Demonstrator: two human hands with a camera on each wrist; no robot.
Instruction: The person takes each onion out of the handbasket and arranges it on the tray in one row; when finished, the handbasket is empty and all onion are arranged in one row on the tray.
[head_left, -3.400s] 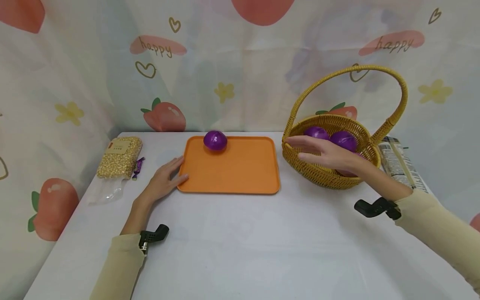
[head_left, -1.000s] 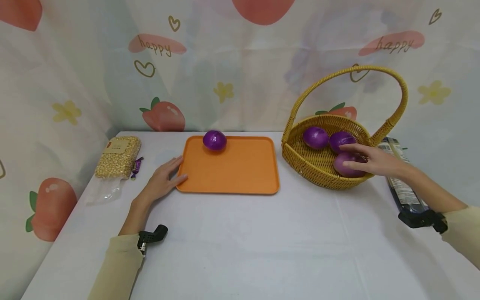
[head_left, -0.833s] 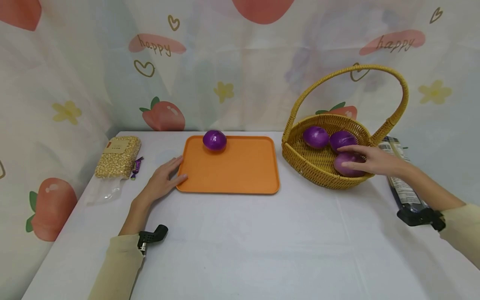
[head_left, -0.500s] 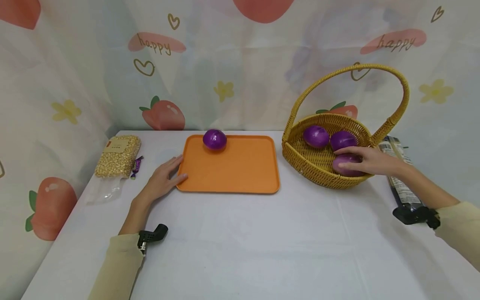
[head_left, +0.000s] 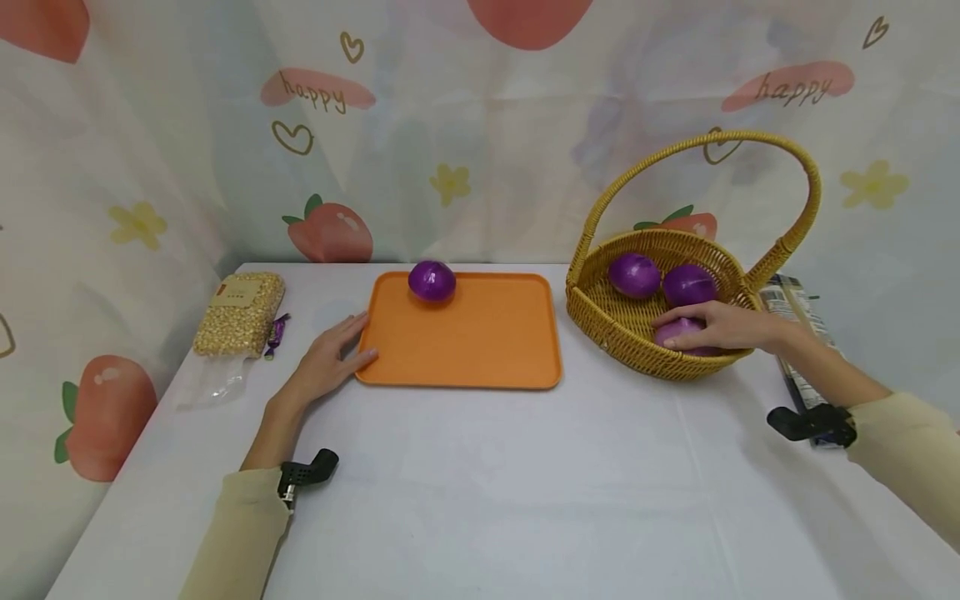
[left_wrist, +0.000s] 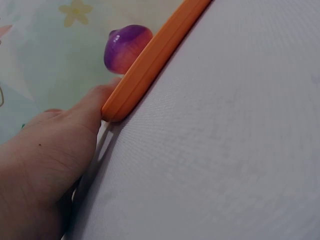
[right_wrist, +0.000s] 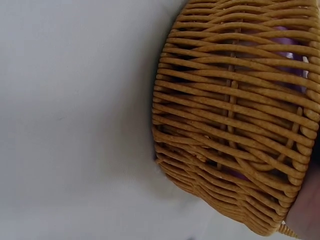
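Observation:
Inside the yellow wicker basket at the right, my right hand holds a purple onion, its fingers over the top and the thumb on the near side. Two more onions, a left one and a right one, lie behind it. My left hand rests with relaxed fingers along the left edge of the orange tray. On the tray's back rim sits another purple onion. The basket wall hides most of the right hand in the right wrist view.
A clear bag of yellow grains lies at the table's back left, with a small purple-wrapped candy beside it. A dark printed packet is partly hidden behind the basket and right arm. The basket's tall handle arches above it.
My right hand came from above the basket to the front onion, then shifted it slightly left and back inside the basket. The left hand and tray stay put.

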